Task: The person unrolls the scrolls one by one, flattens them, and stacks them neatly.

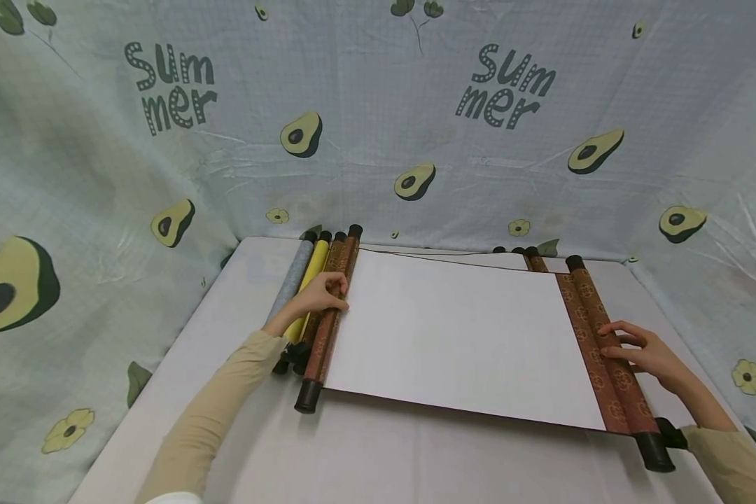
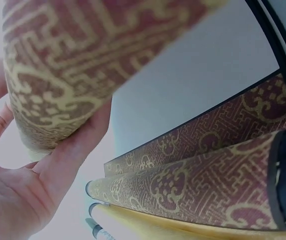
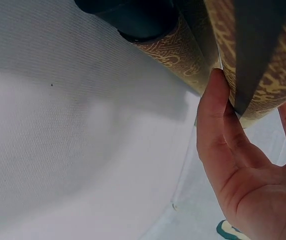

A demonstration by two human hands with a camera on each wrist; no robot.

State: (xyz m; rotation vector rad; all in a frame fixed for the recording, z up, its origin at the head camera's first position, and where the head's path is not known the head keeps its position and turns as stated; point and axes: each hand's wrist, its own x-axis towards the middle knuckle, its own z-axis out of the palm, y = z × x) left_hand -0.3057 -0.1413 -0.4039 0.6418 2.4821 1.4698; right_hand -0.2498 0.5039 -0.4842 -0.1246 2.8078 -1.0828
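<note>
A hanging scroll with a white sheet (image 1: 453,329) is stretched between two red-brown patterned rollers with black end knobs. My left hand (image 1: 321,294) grips its left roller (image 2: 58,75), thumb on one side and fingers on the other. At the other end, my right hand (image 1: 642,350) holds the right roller (image 1: 617,357) from the outer side, the fingertips (image 3: 215,82) at its surface. The sheet hangs raised over the table, its near edge throwing a shadow. Below it lies another brown patterned scroll (image 2: 183,185), mostly hidden.
Left of the held scroll lie a yellow roller (image 1: 311,269) and a grey-blue roller (image 1: 292,276), side by side. More roller ends (image 1: 534,259) show behind at the right. The white table (image 1: 246,448) meets a printed cloth backdrop (image 1: 365,84) at its back and sides.
</note>
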